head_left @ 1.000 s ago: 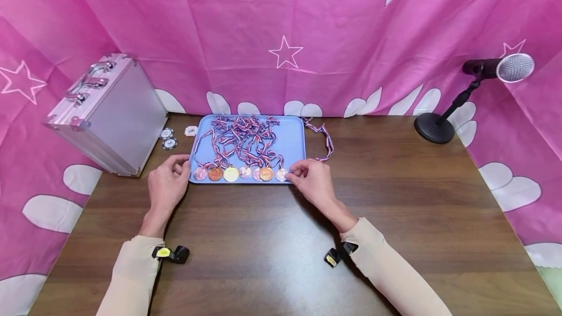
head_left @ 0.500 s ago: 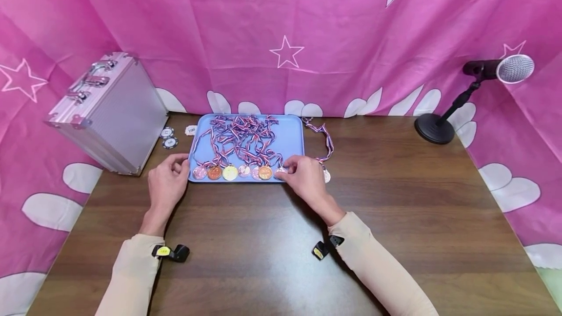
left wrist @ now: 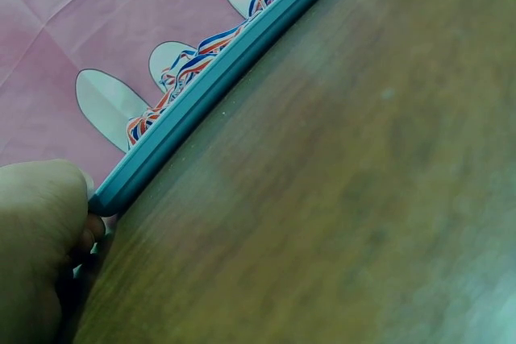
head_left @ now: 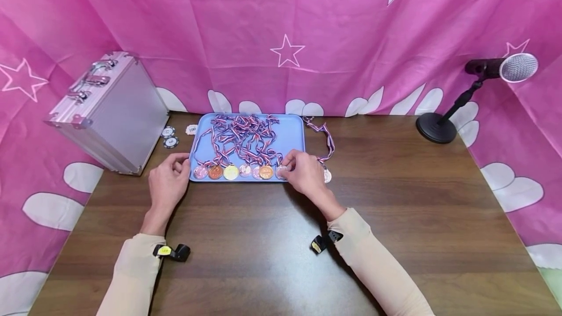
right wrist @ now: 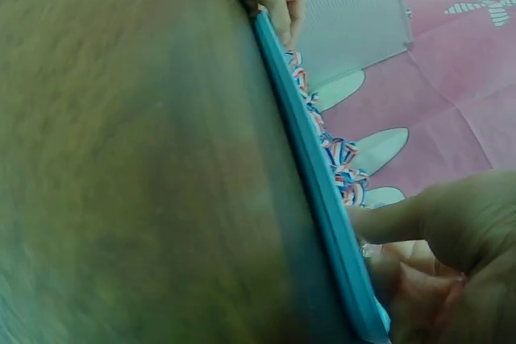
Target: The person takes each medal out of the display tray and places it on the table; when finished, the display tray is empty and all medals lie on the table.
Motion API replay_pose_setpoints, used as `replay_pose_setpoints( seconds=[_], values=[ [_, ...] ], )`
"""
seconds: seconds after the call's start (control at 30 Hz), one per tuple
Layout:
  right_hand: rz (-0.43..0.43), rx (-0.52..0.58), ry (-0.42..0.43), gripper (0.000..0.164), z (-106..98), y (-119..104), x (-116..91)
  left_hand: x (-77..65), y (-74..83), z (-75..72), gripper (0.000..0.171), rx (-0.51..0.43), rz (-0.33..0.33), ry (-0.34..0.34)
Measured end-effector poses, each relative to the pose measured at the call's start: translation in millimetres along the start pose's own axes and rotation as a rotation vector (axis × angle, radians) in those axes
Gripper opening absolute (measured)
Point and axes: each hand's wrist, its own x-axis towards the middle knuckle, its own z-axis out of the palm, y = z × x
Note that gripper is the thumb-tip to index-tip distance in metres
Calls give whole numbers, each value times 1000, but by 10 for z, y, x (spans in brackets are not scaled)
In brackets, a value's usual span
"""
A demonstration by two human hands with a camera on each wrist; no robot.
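A blue tray (head_left: 291,133) carries a tangle of red, white and blue ribbons (head_left: 248,135) and a row of medals along its near edge. Among them are a gold medal (head_left: 230,172), an orange-bronze medal (head_left: 266,172) and a darker bronze one (head_left: 215,172). My left hand (head_left: 169,179) holds the tray's left rim near the front corner; the left wrist view shows the thumb (left wrist: 60,187) at that corner. At the row's right end my right hand (head_left: 305,174) pinches a silver medal (head_left: 280,172) between thumb and fingers, partly covering it.
Right of the tray lies another ribbon (head_left: 328,143) with a silver medal (head_left: 327,175), partly behind my right hand. A silver case (head_left: 118,116) and several poker chips (head_left: 170,142) are at the left. A microphone (head_left: 518,68) on a black stand (head_left: 436,127) stands at back right.
My right hand has shifted left and inward over the tray's right front corner, bringing the silver medal on the table into sight. The left hand stays at the tray's rim.
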Motion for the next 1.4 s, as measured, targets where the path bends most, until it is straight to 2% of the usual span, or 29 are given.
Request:
replay_pose_setpoints(
  seconds=[0.13,0.37,0.5,0.6,0.7,0.9,1.03,1.13,1.2,1.3,1.4],
  values=[
    [-35,200,0,13,-116,-27,33,-4,-6,-16,24,1,-10,-3],
    [16,626,32,10,-504,-192,103,9,-10,-3,23,0,-3,-2],
    [-47,804,100,12,-745,-309,137,17,1,3,23,-7,10,-2],
    [-98,900,142,11,-850,-355,177,20,4,-14,23,-9,6,2],
    [-118,954,163,9,-898,-363,189,8,3,-23,24,-4,-6,-9],
    [-167,936,216,9,-1040,-417,50,-7,-1,-8,24,-3,-3,-17],
    [-273,949,282,9,-1274,-527,-131,-12,9,2,24,-3,-16,-25],
    [-360,998,350,9,-1494,-627,-283,-10,12,1,25,-2,-18,-29],
    [-389,1024,395,10,-1626,-681,-351,-6,11,0,25,-4,-11,-23],
    [-374,1040,446,9,-1752,-682,-330,-1,12,-5,24,-7,-2,-9],
    [-303,1031,474,10,-1794,-603,-193,1,17,-6,24,-7,-2,-8]
  ],
)
